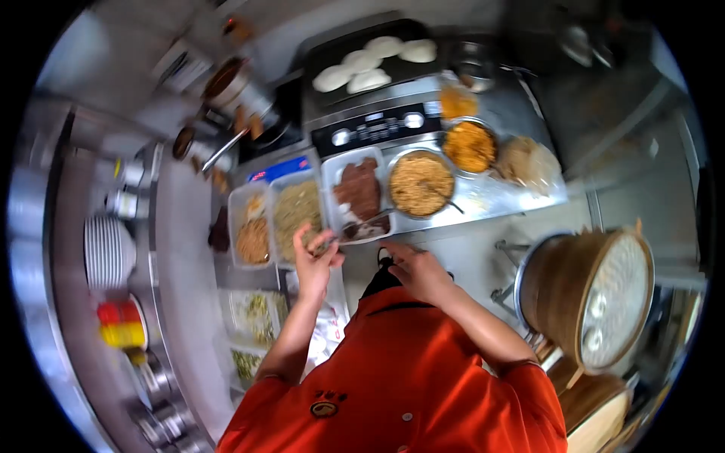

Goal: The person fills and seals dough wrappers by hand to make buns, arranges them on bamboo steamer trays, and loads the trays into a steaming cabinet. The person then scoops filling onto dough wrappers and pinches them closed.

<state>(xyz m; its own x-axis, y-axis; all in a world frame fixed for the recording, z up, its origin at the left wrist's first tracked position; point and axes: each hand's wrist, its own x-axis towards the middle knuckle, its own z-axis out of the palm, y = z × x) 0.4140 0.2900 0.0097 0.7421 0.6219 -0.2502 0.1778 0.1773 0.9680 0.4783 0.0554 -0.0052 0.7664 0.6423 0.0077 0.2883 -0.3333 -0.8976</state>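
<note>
My left hand (311, 260) is at the front edge of a plastic tub of greenish crumbly filling (297, 210). Its fingers are curved and apart; a small dark shape shows between them, too blurred to name. My right hand (418, 270) is in front of my body, fingers stretched out, with nothing visible in it. Between and beyond the hands stands a tub of dark brown paste (358, 189) with a spoon (370, 221) lying in it. To its right is a round bowl of tan crumbly filling (420, 181), with a utensil handle over its rim.
White dough rounds (368, 80) lie on a dark griddle (411, 30) at the back. An orange-filled bowl (470, 146) and a plastic bag (526, 162) stand right. A large bamboo steamer (563, 283) is at far right. Stacked plates (106, 253) are on the left shelf.
</note>
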